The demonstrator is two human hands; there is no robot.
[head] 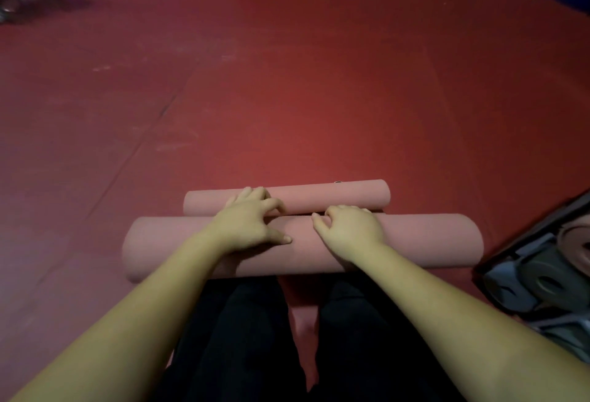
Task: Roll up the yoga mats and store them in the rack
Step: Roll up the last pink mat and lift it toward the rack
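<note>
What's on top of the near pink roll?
Both hands: left hand and right hand rest on the near roll, fingers reaching to the seam with the far roll. The roll's underside and the floor beneath are hidden.

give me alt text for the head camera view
Two bare hands, left hand and right hand, rest on a thick pink rolled yoga mat; a thinner pink roll lies just beyond on the dark red floor.

Dim indoor light, brightest on the red floor [287, 146] at centre, corners falling into shadow, soft overall focus, streaked blur at top left, wide-angle bending at edges, no glare
</note>
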